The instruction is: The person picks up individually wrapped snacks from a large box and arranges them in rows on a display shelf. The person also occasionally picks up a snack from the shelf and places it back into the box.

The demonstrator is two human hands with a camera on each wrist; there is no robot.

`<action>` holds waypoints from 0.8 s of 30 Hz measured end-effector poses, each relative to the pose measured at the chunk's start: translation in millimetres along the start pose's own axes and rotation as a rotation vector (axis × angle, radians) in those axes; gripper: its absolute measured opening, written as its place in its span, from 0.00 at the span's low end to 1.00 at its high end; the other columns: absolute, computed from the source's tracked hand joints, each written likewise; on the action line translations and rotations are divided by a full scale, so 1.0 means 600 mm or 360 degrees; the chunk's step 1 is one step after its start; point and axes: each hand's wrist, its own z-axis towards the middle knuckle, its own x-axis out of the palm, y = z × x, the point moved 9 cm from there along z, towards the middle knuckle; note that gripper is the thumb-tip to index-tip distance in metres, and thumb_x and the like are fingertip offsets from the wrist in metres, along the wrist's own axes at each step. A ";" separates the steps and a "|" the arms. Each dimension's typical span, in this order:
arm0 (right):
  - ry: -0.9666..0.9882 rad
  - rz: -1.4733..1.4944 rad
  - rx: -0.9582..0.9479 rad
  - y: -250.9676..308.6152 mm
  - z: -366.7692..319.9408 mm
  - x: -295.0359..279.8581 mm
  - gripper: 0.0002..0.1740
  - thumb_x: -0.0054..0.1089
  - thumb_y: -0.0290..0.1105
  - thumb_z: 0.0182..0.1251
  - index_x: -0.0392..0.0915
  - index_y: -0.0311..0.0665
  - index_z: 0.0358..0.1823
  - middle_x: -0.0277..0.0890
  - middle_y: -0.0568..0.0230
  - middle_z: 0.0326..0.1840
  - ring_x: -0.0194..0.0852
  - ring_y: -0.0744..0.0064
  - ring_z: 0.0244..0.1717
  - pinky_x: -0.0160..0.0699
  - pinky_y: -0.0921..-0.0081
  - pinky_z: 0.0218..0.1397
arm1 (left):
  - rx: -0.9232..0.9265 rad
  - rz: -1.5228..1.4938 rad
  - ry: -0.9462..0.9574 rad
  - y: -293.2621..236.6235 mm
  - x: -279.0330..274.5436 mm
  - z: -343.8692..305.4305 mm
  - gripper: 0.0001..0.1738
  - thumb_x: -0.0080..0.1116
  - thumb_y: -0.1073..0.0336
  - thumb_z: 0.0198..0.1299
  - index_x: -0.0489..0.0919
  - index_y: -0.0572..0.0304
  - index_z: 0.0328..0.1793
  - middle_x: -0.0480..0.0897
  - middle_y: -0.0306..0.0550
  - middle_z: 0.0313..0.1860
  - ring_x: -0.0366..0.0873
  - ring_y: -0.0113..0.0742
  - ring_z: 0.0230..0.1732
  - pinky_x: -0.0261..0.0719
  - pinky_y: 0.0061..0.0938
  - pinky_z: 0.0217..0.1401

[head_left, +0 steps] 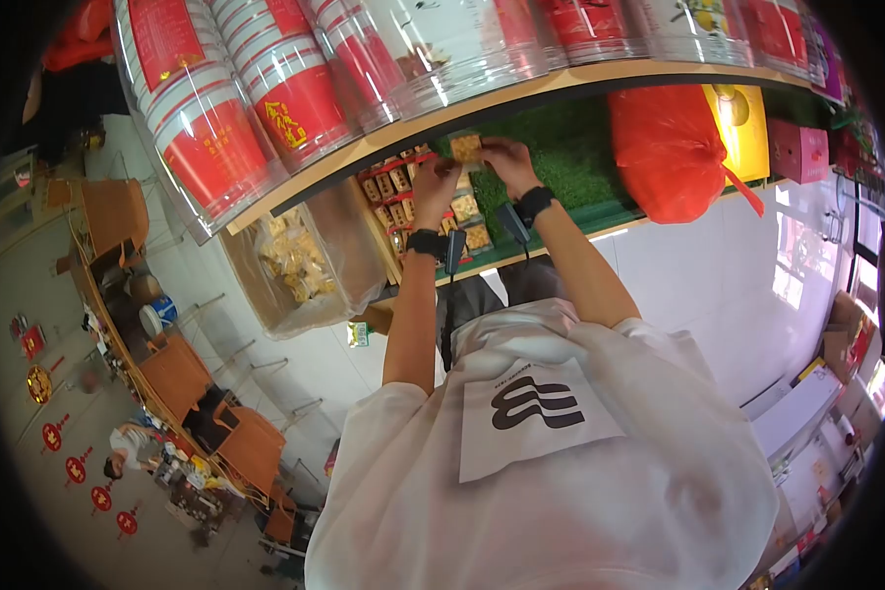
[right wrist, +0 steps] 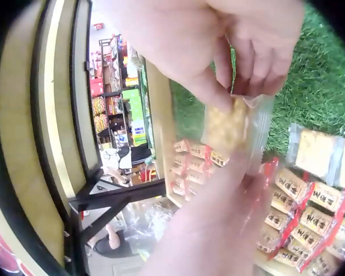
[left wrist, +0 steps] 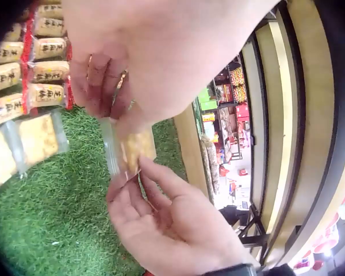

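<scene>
A clear-wrapped yellow snack piece [head_left: 466, 148] is held up between the two hands, above a green artificial-grass mat [left wrist: 63, 218]. My left hand [head_left: 436, 192] pinches one end of its wrapper between thumb and fingers. At the opposite end, my right hand [head_left: 509, 167] has a pinch on the wrapper, as the right wrist view also shows. Below and beside the left hand lie rows of small wrapped snacks [right wrist: 305, 236] with red edges and dark lettering. Other clear-wrapped pale squares [left wrist: 37, 138] rest on the mat near these rows.
Overhead runs a wooden shelf edge [head_left: 383, 138] carrying red-and-white tubs [head_left: 211, 147]. A red plastic bag [head_left: 664, 157] sits at the mat's right, in front of a yellow box [head_left: 740, 133]. On the left stands a lined box [head_left: 349, 261] of wrapped snacks.
</scene>
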 end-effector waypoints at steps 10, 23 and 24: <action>-0.0171 -0.0590 -0.0306 -0.064 0.117 0.028 0.17 0.72 0.33 0.43 0.85 0.33 0.37 0.85 0.54 0.34 0.84 0.64 0.36 0.81 0.70 0.42 | -0.0111 0.0256 -0.0088 0.095 0.009 0.063 0.20 0.65 0.57 0.51 0.83 0.64 0.45 0.84 0.56 0.34 0.83 0.53 0.38 0.78 0.37 0.41; 0.0194 -0.1480 -0.0457 -0.084 0.098 0.075 0.27 0.48 0.44 0.69 0.68 0.33 0.63 0.69 0.45 0.65 0.64 0.49 0.66 0.62 0.61 0.68 | -0.0026 0.0537 0.0193 0.185 0.077 0.099 0.28 0.59 0.50 0.54 0.76 0.54 0.59 0.82 0.58 0.47 0.78 0.55 0.52 0.75 0.44 0.55; 0.0204 -0.1512 -0.0377 -0.085 0.092 0.072 0.27 0.48 0.44 0.69 0.67 0.33 0.63 0.68 0.45 0.65 0.63 0.48 0.66 0.62 0.61 0.68 | -0.0079 0.0533 0.0213 0.182 0.075 0.089 0.28 0.60 0.51 0.53 0.76 0.55 0.59 0.83 0.58 0.45 0.79 0.55 0.51 0.76 0.44 0.54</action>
